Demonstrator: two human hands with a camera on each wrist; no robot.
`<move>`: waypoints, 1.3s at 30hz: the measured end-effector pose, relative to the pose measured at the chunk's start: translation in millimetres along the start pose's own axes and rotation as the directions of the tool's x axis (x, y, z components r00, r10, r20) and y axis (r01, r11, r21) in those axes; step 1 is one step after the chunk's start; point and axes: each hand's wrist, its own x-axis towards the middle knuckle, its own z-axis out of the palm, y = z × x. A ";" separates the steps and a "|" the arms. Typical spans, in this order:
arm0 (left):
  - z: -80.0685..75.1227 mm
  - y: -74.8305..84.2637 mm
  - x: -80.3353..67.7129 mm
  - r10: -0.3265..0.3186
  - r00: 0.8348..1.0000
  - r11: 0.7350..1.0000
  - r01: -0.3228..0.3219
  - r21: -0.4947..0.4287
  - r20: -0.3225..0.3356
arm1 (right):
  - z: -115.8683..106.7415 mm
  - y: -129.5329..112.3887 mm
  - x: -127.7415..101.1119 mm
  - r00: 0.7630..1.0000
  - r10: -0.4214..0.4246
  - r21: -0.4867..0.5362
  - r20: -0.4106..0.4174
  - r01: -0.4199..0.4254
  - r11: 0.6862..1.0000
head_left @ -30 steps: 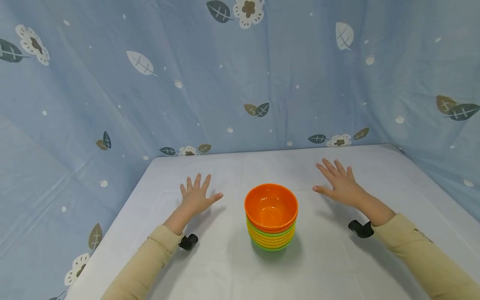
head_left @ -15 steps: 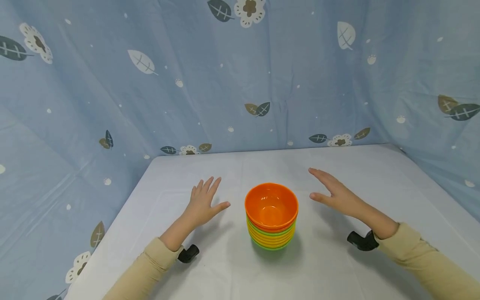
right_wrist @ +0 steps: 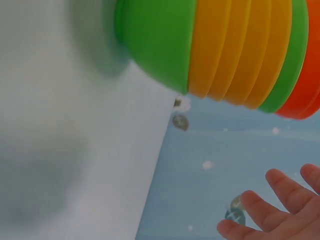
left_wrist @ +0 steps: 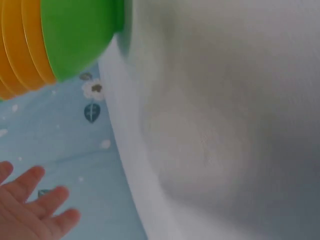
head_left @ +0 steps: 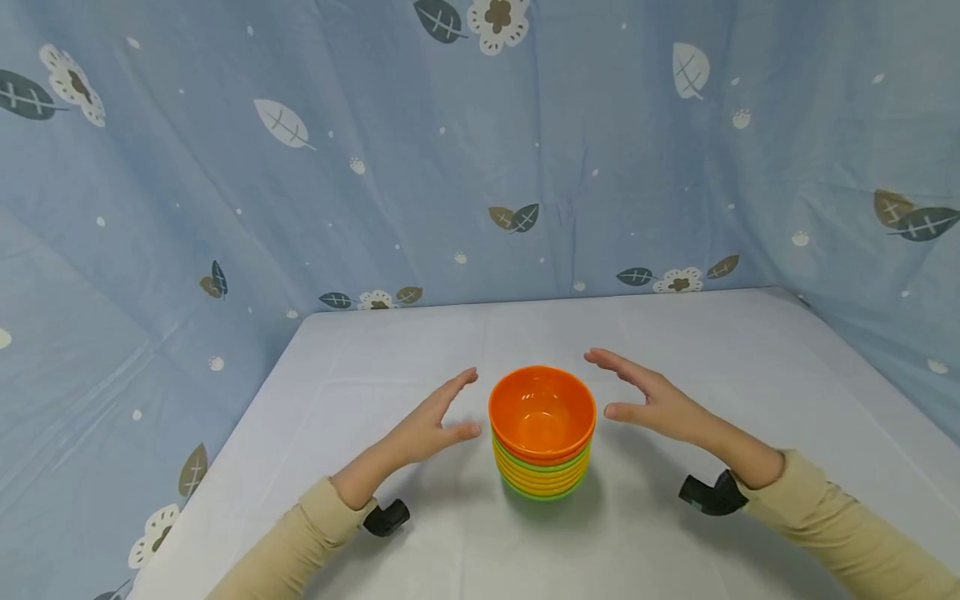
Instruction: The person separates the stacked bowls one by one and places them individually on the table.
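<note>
A stack of nested bowls (head_left: 542, 417) stands upright on the white table, an orange bowl on top. The right wrist view shows several yellow bowls (right_wrist: 240, 50) in its middle, a green bowl (right_wrist: 155, 45) at the bottom and another green one under the orange. My left hand (head_left: 423, 423) is just left of the stack, fingers extended and thumb apart, touching nothing. On the other side my right hand (head_left: 660, 402) is held the same way, its thumb close to the orange rim. Both palms face the stack, with bare fingers (left_wrist: 47, 202) spread in the left wrist view.
A white cloth covers the table (head_left: 525, 550). Behind and to the left hangs a blue curtain (head_left: 450, 150) with leaves and flowers. Black wrist devices (head_left: 386, 518) stick out below both sleeves.
Both hands have moved inward toward the bowl stack, the left going right and the right going left. Their palms have turned to face each other. The stack has not moved.
</note>
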 end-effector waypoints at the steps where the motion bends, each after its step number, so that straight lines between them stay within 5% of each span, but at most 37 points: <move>1: 1.1 0.9 0.7 0.013 1.000 1.000 -0.012 -0.029 0.019 | 0.8 -1.5 0.6 1.000 -0.008 0.007 0.006 0.008 1.000; 12: 14.0 4.5 4.8 0.099 0.984 0.971 -0.064 -0.229 0.147 | 8.2 -14.4 6.6 0.992 -0.084 0.092 0.090 0.076 0.993; 27: 28.5 4.6 7.2 0.076 0.946 0.931 0.047 -0.362 0.316 | 15.1 -22.1 12.5 0.978 -0.060 0.232 0.198 0.013 0.973; 39: 34.3 3.6 9.0 0.119 0.934 0.891 0.049 -0.451 0.337 | 21.8 -21.3 11.6 0.975 -0.039 0.265 0.219 -0.021 0.964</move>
